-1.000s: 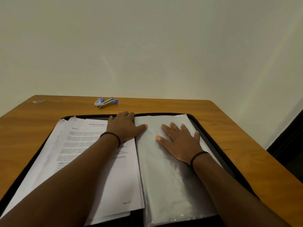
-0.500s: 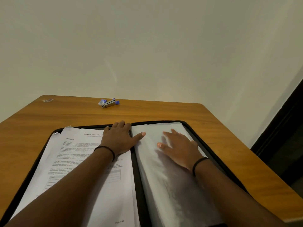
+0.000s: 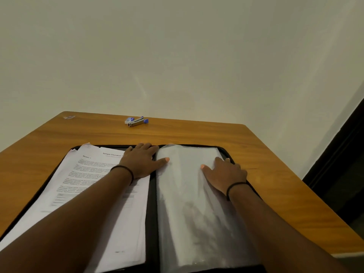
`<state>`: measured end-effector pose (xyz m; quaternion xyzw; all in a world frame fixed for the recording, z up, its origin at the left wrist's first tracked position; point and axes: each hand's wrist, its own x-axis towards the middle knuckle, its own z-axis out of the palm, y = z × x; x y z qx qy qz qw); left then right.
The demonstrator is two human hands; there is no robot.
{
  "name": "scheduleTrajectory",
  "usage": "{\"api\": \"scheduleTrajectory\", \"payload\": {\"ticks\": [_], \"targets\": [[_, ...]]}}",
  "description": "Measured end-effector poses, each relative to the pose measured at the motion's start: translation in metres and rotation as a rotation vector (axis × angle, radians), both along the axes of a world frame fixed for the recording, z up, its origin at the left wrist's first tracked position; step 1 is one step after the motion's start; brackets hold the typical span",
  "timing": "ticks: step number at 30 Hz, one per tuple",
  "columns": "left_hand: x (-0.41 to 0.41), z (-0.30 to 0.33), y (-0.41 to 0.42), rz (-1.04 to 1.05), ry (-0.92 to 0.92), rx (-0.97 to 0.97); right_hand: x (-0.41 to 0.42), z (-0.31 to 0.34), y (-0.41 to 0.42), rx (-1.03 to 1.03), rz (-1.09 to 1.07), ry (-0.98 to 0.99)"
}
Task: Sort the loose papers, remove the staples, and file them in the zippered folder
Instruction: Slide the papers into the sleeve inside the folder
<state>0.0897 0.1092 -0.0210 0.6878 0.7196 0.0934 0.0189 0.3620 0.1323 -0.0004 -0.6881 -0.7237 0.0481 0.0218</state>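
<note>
The black zippered folder [image 3: 152,213] lay open on the wooden tabletop [image 3: 256,154]. Left hand [image 3: 140,162] was spread flat on the stack of white printed papers [image 3: 94,194], probably pinning it down. Right hand [image 3: 223,175] pressed flat on the clear plastic sleeves [image 3: 187,203], fingers at their outer edge, likely smoothing them. The blue-tipped metal staple remover [image 3: 136,121] sat well apart.

You have a wooden surface [image 3: 197,134] running up to a plain cream wall [image 3: 177,56]. Near its far left corner lies a small clear scrap [image 3: 69,117], too blurred to identify. On your right stands a dark doorway [image 3: 346,164].
</note>
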Motion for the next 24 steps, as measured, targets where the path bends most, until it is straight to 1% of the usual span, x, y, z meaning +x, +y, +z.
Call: {"api": "scheduleTrajectory", "payload": {"ticks": [6, 11, 17, 19, 20, 21, 22, 24], "targets": [[-0.028, 0.003, -0.005, -0.044, -0.041, 0.001, -0.016, 0.006, -0.021, 0.041, 0.055, -0.042], [-0.032, 0.005, -0.031, -0.014, -0.036, -0.011, -0.019, 0.014, -0.042, 0.113, 0.130, -0.045], [-0.034, 0.002, -0.063, 0.014, -0.029, 0.006, -0.014, 0.024, -0.054, 0.075, 0.176, -0.053], [-0.029, 0.002, -0.072, 0.021, -0.029, 0.020, -0.013, 0.025, -0.058, 0.034, 0.172, -0.041], [-0.027, 0.003, -0.074, 0.024, -0.060, 0.020, -0.013, 0.025, -0.060, 0.008, 0.152, -0.021], [-0.026, 0.005, -0.078, 0.035, -0.162, 0.028, -0.016, 0.025, -0.063, -0.008, 0.119, -0.002], [-0.027, 0.010, -0.080, 0.049, -0.329, 0.048, -0.021, 0.026, -0.068, 0.007, 0.091, 0.000], [-0.033, 0.021, -0.084, 0.078, -0.704, 0.180, -0.036, 0.025, -0.080, 0.152, 0.085, -0.020]]}}
